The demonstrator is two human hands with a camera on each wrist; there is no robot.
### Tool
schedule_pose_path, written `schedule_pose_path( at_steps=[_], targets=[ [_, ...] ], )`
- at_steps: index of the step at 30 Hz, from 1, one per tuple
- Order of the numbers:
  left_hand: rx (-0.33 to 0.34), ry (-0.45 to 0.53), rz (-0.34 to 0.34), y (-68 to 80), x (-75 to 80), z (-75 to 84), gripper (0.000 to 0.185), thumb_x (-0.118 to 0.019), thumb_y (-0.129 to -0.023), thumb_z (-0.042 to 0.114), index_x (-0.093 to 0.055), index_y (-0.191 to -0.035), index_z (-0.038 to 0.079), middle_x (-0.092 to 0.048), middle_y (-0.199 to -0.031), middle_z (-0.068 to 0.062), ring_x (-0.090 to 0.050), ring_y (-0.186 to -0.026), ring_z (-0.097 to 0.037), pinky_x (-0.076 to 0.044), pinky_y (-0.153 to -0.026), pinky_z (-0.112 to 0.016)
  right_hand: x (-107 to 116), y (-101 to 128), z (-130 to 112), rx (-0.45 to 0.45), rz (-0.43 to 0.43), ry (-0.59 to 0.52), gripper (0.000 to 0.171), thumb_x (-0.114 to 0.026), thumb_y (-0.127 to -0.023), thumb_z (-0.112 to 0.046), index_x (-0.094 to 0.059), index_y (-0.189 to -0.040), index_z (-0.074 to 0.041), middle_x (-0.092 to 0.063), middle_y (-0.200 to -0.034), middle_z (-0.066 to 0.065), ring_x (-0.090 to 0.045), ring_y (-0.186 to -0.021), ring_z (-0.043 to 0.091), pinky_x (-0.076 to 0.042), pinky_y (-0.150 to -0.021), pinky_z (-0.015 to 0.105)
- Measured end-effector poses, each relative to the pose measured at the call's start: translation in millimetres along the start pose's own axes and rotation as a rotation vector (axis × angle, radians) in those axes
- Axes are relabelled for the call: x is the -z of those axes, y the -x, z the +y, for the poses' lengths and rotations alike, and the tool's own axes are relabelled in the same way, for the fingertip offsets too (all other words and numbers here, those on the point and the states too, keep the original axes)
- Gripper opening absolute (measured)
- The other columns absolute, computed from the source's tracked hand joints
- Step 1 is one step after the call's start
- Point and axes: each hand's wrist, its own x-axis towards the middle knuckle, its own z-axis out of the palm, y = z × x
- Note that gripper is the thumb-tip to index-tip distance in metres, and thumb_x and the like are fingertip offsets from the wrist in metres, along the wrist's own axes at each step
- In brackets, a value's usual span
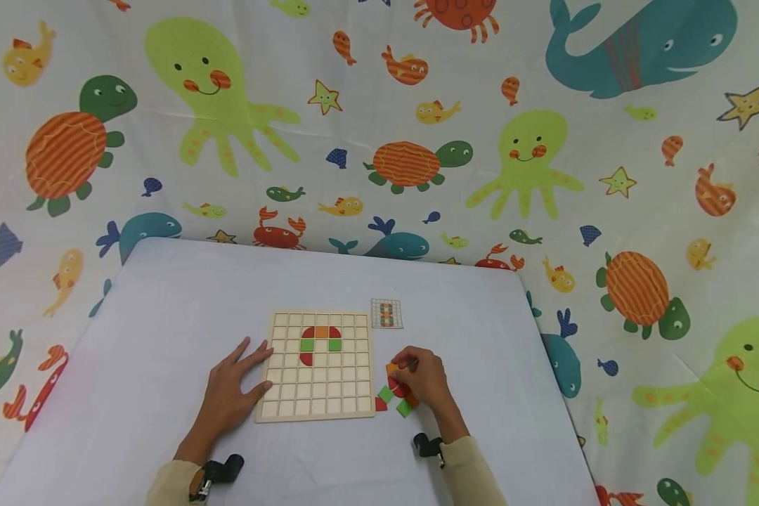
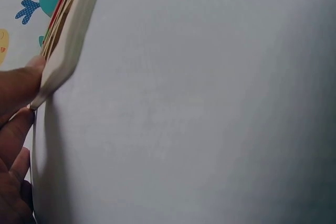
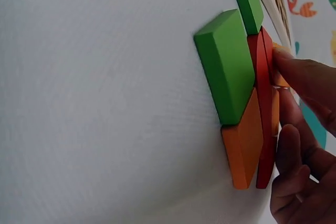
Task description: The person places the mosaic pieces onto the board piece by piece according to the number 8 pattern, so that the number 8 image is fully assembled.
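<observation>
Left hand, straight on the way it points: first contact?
Most likely the left rim of the wooden grid board; the left hand's thumb already appears against it. Whether fingers would clear its height is unclear.

Grid bd (image 1: 327, 383): matt wd, smooth.

Cream gridded board (image 1: 318, 385), red, green and orange blocks (image 3: 231, 72), white backdrop (image 1: 360, 88) with multicoloured sea-creature print

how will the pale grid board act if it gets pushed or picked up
The grid board is probably stiff, judging by its thick, straight edge in the left wrist view. Lying flat on the table, it would likely slide rather than tip or roll. If tilted when lifted, it might shed the coloured pieces, which seem simply set into its cells.
</observation>
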Motion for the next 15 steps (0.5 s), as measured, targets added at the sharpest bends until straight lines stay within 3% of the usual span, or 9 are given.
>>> schedule_pose_path(
  at_steps=[8, 15],
  targets=[
    [-0.002, -0.001, 0.005, 0.3, 0.8, -1.0, 0.063, -0.085, -0.086, 0.022, -0.065, -0.144, 0.011, -0.059, -0.154, -0.019, -0.038, -0.151, -0.051, -0.029, -0.111, -0.077, -2.4, -0.9, -3.3, 0.013, 0.031, -0.101, 0.009, -0.085, -0.09, -0.014, -0.079, -0.093, -0.019, -0.072, -0.088, -0.001, -0.059, -0.076, 0.015, -0.05, -0.063, 0.024],
    [0.019, -0.001, -0.006, 0.4, 2.3, 1.8, 0.063, -0.085, -0.086, 0.02, -0.064, -0.145, 0.011, -0.057, -0.156, -0.02, -0.038, -0.152, -0.052, -0.028, -0.113, -0.077, -7.2, -5.9, -20.4, 0.034, 0.072, -0.217, 0.005, -0.085, -0.091, -0.019, -0.082, -0.094, -0.021, -0.074, -0.086, -0.003, -0.056, -0.072, 0.017, -0.047, -0.058, 0.024]
  ],
)
